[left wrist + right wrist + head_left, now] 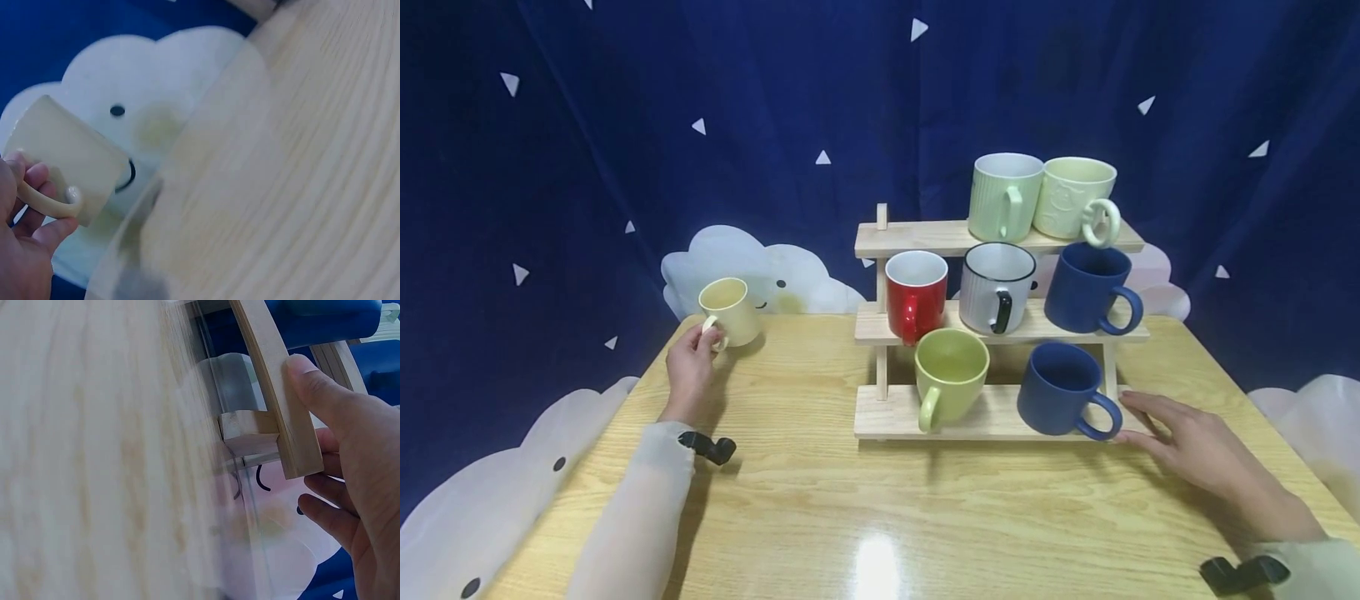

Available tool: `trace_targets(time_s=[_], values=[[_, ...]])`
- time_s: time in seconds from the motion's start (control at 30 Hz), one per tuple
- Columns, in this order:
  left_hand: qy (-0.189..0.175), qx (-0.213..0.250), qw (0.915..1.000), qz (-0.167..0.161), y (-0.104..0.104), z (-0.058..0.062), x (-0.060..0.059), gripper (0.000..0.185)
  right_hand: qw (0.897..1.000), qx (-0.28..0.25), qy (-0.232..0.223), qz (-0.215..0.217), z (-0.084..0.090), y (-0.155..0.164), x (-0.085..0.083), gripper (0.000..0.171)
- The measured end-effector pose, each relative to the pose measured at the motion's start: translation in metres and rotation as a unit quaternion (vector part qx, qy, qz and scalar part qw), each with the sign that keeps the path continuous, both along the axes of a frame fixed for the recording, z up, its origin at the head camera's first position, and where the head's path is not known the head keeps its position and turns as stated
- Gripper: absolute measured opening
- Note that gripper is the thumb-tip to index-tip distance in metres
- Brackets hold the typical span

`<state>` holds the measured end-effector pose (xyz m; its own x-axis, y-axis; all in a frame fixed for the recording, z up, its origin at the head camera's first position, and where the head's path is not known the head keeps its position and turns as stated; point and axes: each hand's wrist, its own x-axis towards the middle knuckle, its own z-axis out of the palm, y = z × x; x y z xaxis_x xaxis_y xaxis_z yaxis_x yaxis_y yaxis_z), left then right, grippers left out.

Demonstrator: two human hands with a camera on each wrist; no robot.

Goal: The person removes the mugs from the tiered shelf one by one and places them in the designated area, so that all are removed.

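We hold yellow mug (pixel 731 310) by handle, left hand (pixel 691 367) fingers curled round it, near table (pixel 820 500) corner: slip risks fall. Right hand (pixel 1195 446) fingers straight, steadying rack (pixel 880 412); nudge risks toppling mugs.

1. The counter (pixel 820 500) lies bare in front of the wooden rack (pixel 887 417) and to its left, giving open passage between the two hands.
2. The rack blocks the right rear; mugs crowd its upper two shelves.
3. On the bottom shelf, a gap separates the green mug (pixel 950 373) from the blue mug (pixel 1062 390).
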<state>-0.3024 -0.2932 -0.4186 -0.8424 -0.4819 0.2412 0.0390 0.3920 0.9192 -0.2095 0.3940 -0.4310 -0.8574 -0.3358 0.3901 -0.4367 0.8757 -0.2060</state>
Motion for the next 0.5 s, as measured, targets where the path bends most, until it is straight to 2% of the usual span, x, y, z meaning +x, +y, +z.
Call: trace_targets(time_s=[0.2, 0.5], values=[[-0.009, -0.008, 0.9996, 0.027, -0.021, -0.006, 0.001, 0.036, 1.0, -0.003, 0.002, 0.001, 0.001, 0.0, -0.001, 0.062], [-0.02, -0.013, 0.9971, 0.073, -0.039, -0.014, -0.004, 0.036, 1.0, -0.006, 0.0, -0.002, -0.001, 0.002, 0.0, 0.062]])
